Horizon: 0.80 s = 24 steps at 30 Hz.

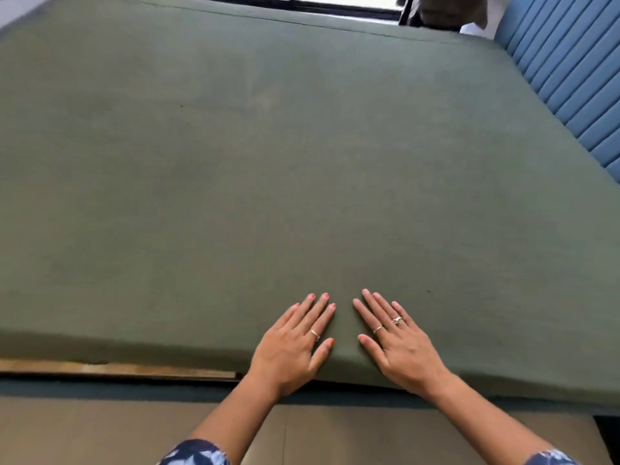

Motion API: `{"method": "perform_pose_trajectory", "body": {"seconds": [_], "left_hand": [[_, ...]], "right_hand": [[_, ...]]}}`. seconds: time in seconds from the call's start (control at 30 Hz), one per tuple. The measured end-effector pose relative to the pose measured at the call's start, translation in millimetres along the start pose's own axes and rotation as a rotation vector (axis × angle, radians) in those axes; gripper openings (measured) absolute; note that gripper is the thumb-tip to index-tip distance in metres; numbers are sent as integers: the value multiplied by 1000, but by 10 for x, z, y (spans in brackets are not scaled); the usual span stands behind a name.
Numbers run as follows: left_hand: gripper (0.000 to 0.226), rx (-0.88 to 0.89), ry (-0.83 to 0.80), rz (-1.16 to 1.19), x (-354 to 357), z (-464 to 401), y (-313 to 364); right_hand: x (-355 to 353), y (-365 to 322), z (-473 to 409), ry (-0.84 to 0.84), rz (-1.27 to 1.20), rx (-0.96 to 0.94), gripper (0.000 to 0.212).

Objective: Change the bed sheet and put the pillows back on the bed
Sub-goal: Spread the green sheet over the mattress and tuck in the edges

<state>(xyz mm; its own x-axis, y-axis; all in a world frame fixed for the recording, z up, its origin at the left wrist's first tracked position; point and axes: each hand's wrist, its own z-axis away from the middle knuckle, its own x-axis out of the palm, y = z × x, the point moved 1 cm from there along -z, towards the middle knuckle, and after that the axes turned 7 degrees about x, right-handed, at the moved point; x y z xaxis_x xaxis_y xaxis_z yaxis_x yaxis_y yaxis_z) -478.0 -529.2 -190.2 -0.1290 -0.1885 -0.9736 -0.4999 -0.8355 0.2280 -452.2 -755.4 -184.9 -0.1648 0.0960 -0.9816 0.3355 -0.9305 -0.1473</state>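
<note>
Green sheet (pixel 268 162) covers the whole mattress, stretched smooth and filling most of the frame. Near the lower centre, the left hand (pixel 295 340) and right hand (pixel 396 340) press flat on it beside the near edge, fingers straight, gripping nothing. Blue ribbed headboard (pixel 570 68) is cut off at upper right; a blurred dark shape sits top right

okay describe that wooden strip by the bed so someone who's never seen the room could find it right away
Start at the big green mattress and follow its near edge leftward from the left hand. Just below that edge runs the wooden strip, thin and pale brown. It is the only bare wood there, lying between the green fabric and a dark band beneath.
</note>
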Motion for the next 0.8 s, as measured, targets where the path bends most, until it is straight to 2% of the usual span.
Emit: {"method": "perform_pose_trajectory", "body": {"seconds": [0.17, 0.27, 0.37, 0.47, 0.57, 0.63, 0.7, 0.73, 0.8], "left_hand": [[58, 224, -78, -101, -118, 388, -350], [61, 228, -62, -168, -273, 711, -776], [67, 229, -33, -287, -470, 1049, -1187], [52, 265, -4, -432, -746, 1227, -1444], [34, 253, -35, -444, -864, 1281, -1493], [14, 292, -58, -425, -851, 1263, -1503], [8, 319, -112, -404, -839, 1248, -1501], [9, 346, -134, -406, -820, 1244, -1507], [33, 350, -190, -383, -787, 1279, -1502]], "right_hand": [[-87, -352, -62, -83, 18, -114, 64], [-35, -860, -205, -68, 60, -297, 70], [-73, -1425, -407, -7, 155, -388, 79], [-141, -1875, -579, -3, 313, -467, 59], [-223, -2186, -607, -136, 439, -490, 46], [-229, -2254, -590, -234, 399, -521, 36], [-265, -2284, -597, -287, 377, -500, 32], [-305, -2302, -603, -310, 394, -488, 31], [-346, -2330, -601, -340, 391, -519, 25]]}}
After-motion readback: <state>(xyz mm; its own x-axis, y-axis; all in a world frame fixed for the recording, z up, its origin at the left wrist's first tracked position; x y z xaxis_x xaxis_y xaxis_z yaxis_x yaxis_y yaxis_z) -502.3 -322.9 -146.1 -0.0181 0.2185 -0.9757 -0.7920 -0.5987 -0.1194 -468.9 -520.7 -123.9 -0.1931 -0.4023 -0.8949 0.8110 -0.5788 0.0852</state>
